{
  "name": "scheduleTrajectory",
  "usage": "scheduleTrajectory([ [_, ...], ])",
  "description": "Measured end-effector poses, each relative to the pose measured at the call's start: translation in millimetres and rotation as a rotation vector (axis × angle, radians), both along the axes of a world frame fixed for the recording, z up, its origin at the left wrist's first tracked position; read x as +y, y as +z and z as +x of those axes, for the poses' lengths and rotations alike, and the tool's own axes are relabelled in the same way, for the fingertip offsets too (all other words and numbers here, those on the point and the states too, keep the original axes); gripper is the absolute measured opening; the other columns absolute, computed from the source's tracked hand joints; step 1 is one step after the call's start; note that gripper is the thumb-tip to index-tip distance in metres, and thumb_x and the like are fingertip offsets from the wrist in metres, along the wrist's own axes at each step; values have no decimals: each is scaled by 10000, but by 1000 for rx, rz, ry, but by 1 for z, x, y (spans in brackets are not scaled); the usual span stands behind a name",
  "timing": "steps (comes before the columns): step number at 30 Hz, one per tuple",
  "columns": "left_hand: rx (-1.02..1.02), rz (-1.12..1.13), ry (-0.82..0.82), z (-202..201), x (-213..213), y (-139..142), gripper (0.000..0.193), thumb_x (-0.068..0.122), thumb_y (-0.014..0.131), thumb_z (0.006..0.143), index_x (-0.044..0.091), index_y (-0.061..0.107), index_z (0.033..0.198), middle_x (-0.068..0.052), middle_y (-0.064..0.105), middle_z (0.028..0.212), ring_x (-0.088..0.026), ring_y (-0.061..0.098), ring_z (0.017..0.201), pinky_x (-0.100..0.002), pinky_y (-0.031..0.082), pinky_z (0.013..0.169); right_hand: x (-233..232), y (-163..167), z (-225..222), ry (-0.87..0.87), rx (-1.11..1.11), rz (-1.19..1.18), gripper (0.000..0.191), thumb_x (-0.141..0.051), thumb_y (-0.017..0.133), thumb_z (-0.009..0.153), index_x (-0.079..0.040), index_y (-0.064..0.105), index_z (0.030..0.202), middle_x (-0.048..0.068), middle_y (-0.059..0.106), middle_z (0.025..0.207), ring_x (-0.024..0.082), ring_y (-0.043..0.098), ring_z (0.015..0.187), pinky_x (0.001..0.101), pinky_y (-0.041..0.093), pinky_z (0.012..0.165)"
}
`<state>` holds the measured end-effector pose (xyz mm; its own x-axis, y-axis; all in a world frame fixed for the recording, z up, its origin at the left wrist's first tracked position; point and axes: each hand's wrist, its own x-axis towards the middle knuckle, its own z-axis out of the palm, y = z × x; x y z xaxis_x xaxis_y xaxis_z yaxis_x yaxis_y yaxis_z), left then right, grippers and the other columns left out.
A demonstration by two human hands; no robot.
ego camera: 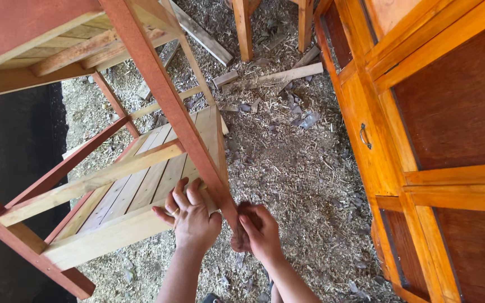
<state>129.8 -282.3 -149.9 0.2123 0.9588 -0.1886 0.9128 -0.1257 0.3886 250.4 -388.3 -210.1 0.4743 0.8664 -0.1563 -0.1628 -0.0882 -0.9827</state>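
Reddish-brown stain covers the slanting leg (pixel 166 95) of a bare-wood table frame (pixel 119 185), seen from the head camera, the only view.

Item: table frame, unfinished pale slats forming a lower shelf (pixel 141 179), with several stained legs and rails around it; it stands on ground thick with wood shavings (pixel 298 168).

Item: left hand (pixel 191 216), fingers spread and laid against the shelf's front rail just beside the stained leg, steadying rather than gripping; a ring shows on one finger.

Item: right hand (pixel 259 230), fingers curled around a dark brown pad or rag (pixel 241 235), pressed to the lower end of the leg.

Step in hand, by judgement: rubbing stain or finish along the leg, near its foot. The next stroke would call for firm pressure along the grain while the left hand braces the frame, and care not to smear colour onto the pale slats that touch the leg.

Condition of the leg: evenly coloured along its visible length, straight, square-edged, tilted in this view from upper left down to the hands.

Also present: an orange varnished cabinet (pixel 422 140) with a metal handle (pixel 364 136) at right; offcuts (pixel 287 74) among the shavings; further wooden legs (pixel 243 28) at top.
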Motion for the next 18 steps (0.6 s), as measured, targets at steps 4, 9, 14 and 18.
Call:
scheduleTrajectory([
  [4,26,-43,7,2,0,4,859,212,647,614,246,330,1411,-102,253,1551,-400,142,1472,-736,-149,1112,16,2,12,64,14,-35,118,-71,680,942,0,689,1037,72,732,973,157,709,894,316,562,842],
  [9,57,-71,4,2,2,11,880,206,644,619,241,310,1432,-114,235,1565,-410,142,1475,-740,-144,1117,112,22,17,66,-15,160,62,-67,627,1017,-15,642,1046,48,684,970,111,630,904,259,501,823],
  [14,91,-161,13,4,4,17,934,219,659,604,225,275,1455,-112,208,1574,-422,110,1490,-724,-159,1119,125,37,9,-6,12,199,60,-68,602,1067,-13,620,1081,54,656,996,129,607,932,278,485,856],
  [18,71,-145,10,4,3,15,913,225,655,625,219,276,1455,-122,198,1575,-411,120,1480,-733,-166,1115,55,33,7,22,-64,-142,81,-76,568,1005,-40,633,1037,74,714,992,149,698,945,298,536,889],
])
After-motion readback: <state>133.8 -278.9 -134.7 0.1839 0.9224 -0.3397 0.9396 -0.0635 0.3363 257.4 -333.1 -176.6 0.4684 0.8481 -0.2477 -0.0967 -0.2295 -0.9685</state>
